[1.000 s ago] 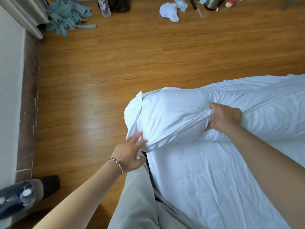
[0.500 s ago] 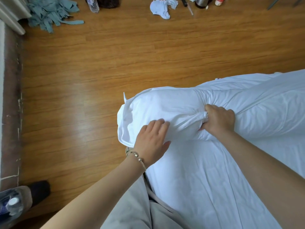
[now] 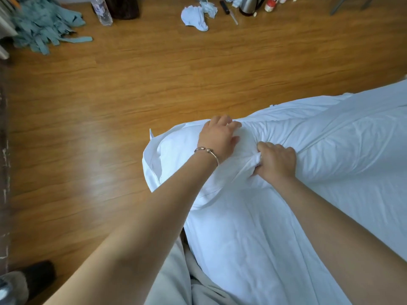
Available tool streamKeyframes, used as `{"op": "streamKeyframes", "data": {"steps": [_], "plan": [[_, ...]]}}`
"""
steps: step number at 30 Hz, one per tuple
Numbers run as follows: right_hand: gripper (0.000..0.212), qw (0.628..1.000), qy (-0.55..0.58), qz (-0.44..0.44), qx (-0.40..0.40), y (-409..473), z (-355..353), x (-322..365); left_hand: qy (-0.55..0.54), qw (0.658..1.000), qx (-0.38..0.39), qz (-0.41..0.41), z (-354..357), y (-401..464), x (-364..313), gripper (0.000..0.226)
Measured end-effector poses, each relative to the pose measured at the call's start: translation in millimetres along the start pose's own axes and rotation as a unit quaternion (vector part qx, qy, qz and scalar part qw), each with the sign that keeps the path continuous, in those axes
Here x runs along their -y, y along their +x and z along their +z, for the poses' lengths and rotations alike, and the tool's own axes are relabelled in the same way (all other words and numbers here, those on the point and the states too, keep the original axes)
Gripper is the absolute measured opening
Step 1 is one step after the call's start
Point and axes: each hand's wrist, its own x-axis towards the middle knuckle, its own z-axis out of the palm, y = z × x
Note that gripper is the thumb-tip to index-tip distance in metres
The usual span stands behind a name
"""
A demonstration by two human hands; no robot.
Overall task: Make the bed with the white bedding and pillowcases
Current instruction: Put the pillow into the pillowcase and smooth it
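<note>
White bedding (image 3: 330,150) lies bunched along the edge of a bed (image 3: 264,249) above a wooden floor (image 3: 132,95). The person's right hand (image 3: 276,164) clenches a gathered fold of the cloth, while the left hand (image 3: 219,137), a bracelet (image 3: 208,151) at its wrist, rests on the bundle's rounded end, fingers (image 3: 229,125) loosely spread.

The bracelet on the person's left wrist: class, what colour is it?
Silver-toned metal; the bracelet shows in the head view, by the left hand.

Creased matt white cloth bedding (image 3: 330,150); glossy wood floor (image 3: 154,80).
</note>
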Motion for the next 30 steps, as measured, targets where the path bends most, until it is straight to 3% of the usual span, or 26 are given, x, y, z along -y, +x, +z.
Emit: {"op": "streamKeyframes", "data": {"steps": [3,8,11,14,20,30], "plan": [[0.041,1.0,0.008,-0.002,-0.008,-1,3,-2,0.096,0.994,0.021,-0.054,39,-5,-13,0.049],[0.037,0.999,0.025,-0.019,-0.044,-5,10,-5,0.109,0.991,0.006,-0.071,54,-9,-13,0.062],[0.044,0.979,0.069,-0.111,-0.156,-15,16,-23,0.091,0.993,0.013,-0.081,53,-2,-4,0.061],[0.023,0.938,0.131,-0.174,-0.269,-31,25,-34,0.074,0.994,0.017,-0.082,55,2,-2,0.062],[0.016,0.911,0.192,-0.215,-0.294,-49,16,-46,0.021,0.993,0.075,-0.092,45,11,4,0.063],[0.039,0.885,0.242,-0.208,-0.34,-76,8,-43,0.03,0.991,0.083,-0.097,43,7,-1,0.064]]}}
